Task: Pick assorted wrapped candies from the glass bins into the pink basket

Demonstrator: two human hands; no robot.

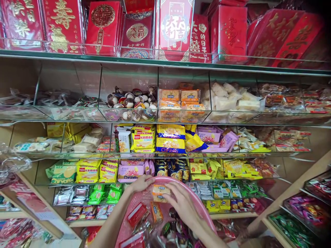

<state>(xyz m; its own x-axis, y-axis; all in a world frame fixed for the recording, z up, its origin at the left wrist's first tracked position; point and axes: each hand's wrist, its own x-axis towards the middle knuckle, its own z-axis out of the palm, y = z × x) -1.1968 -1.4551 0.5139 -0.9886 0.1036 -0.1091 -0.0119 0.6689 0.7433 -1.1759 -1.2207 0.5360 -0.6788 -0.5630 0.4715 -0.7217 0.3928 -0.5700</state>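
Note:
My left hand [141, 183] grips the far left rim of a pink plastic basket [204, 205], fingers bent over the edge. Inside the basket, my right hand [182, 201] is closed on orange-and-clear packets of crackers [159, 193], near the far rim. Below them lie a red packet [137, 214], another orange packet [156, 212] and round dark-and-white sweets [172, 213]. Part of the basket's contents is hidden behind my right hand and forearm. Similar orange cracker packets [169, 105] fill a clear compartment on the upper snack shelf.
Red envelopes [103, 27] line the top shelf. Below, clear divided bins hold round sweets [129, 101], white wrapped pieces [227, 96], yellow packets [143, 137] and purple packets [131, 170]. Green bags [97, 194] sit lower. Angled side shelves [292, 220] flank the right.

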